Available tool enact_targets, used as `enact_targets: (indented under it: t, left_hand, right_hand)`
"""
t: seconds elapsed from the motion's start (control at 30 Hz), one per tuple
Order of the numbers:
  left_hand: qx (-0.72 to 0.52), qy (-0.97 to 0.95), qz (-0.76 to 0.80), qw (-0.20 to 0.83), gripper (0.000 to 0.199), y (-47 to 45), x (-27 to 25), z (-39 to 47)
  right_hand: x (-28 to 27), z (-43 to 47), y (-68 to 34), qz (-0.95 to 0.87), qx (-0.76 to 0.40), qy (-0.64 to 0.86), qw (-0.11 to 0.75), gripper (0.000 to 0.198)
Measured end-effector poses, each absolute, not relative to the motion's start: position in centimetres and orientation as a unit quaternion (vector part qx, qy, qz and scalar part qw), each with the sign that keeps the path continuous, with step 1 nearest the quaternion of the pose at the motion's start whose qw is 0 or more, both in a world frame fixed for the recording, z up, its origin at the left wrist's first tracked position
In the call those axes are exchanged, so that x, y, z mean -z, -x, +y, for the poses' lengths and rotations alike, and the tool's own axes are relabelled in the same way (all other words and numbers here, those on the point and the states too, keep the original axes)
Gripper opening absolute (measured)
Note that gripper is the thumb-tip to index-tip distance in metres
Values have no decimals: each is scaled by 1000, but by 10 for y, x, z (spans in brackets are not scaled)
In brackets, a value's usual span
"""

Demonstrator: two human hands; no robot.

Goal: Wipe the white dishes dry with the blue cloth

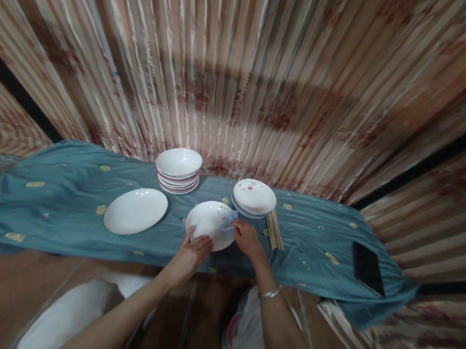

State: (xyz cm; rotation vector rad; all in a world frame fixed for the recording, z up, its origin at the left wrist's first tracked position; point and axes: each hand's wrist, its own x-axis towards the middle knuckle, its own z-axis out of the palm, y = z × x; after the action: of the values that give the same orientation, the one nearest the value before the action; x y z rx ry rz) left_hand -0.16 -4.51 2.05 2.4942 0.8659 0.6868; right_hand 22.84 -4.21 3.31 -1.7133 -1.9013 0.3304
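Person's right hand (pixel 247 238) is pressing a pale blue cloth (pixel 228 221) onto a white dish (pixel 203 219).
Right fingers are closing in a pinch on the cloth at the dish's right side; left hand (pixel 189 255) is resting at the near-left rim, partly open, thumb apart from fingers, firmness of grip cannot be told; dish is sitting on the blue-green tablecloth (pixel 81 199), between a plain plate (pixel 136 211) and stacked floral dishes (pixel 254 197), chopsticks (pixel 274 230) lying just beside the latter.

The right hand (pixel 247 238) holds cloth (pixel 228 220) on a dish (pixel 204 222).
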Motion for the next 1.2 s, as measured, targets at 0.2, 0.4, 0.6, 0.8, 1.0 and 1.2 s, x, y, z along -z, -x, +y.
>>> enact_targets:
  t: [0.2, 0.4, 0.6, 0.8, 1.0, 1.2]
  left_hand:
    - [-261, -869, 318, 274, 25, -3, -28, -46]
    - [-244, -883, 312, 251, 30, -8, -31, -49]
    - [-292, -851, 326, 291, 29, -7, -51, -52]
    - [-411, -685, 410, 441, 18, 6, -81, -58]
    - [-507, -362, 441, 646, 9, 15, -107, -45]
    - [-533, -196, 461, 682, 13, 22, -119, -30]
  right_hand:
    - [-35, -41, -230, -698, -136, 636, 298, 37]
    - [-46, -40, -233, -664, -184, 642, 336, 39]
    - [-56, -40, -237, -540, -277, 619, 499, 32]
    - [-69, -41, -231, -347, -391, 519, 676, 24]
    - [-74, -39, -224, -299, -410, 500, 702, 22]
    - [-70, -33, -214, -331, -407, 491, 696, 22]
